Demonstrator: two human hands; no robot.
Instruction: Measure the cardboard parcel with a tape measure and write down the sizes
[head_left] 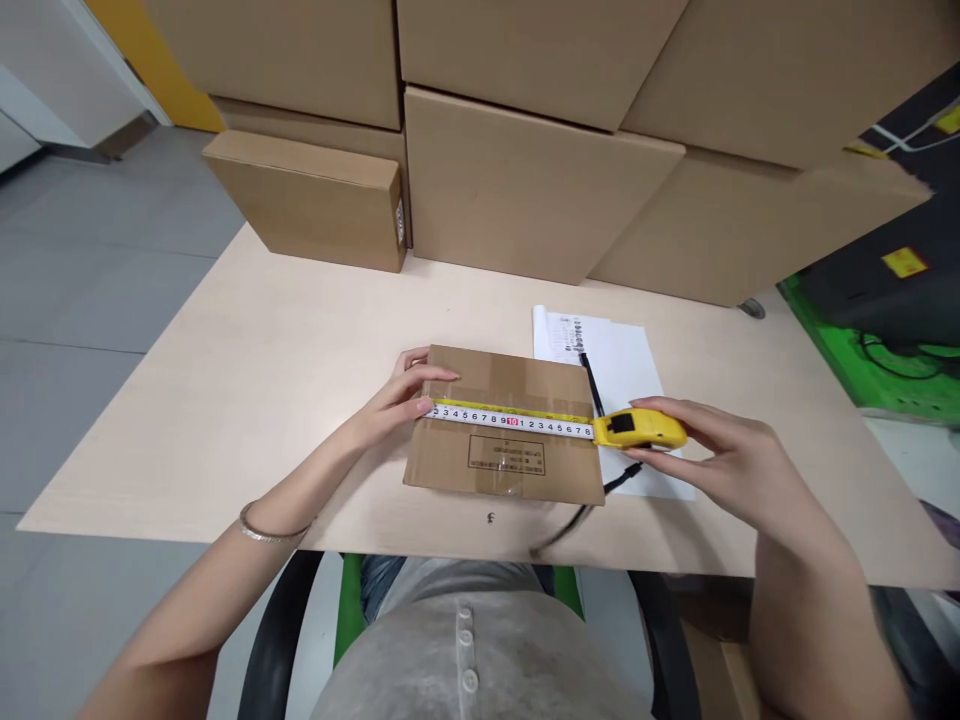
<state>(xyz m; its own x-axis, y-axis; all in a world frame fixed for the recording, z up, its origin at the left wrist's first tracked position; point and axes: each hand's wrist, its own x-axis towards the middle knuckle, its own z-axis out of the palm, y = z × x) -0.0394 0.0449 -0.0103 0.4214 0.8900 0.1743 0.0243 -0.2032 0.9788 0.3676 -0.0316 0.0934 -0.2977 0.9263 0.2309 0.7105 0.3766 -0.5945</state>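
Observation:
A small cardboard box [517, 465] with clear tape and a printed label frame lies on the table in front of me. The yellow tape measure [643, 429] is gripped between the thumb and fingers of my right hand [731, 455], just past the box's right edge. Its white blade [517, 422] stretches across the box top. My left hand [401, 400] is closed at the box's left edge, thumb pressing the blade's end and a finger resting on the cardboard. The tip of the blade is hidden under that thumb.
Large cardboard boxes [525, 190] are stacked along the table's [315, 320] far side. A flat box [322, 205] stands at the back left. White papers [634, 350] and a black strap or cord [592, 385] lie by the small box. Dark equipment [877, 270] is at the right.

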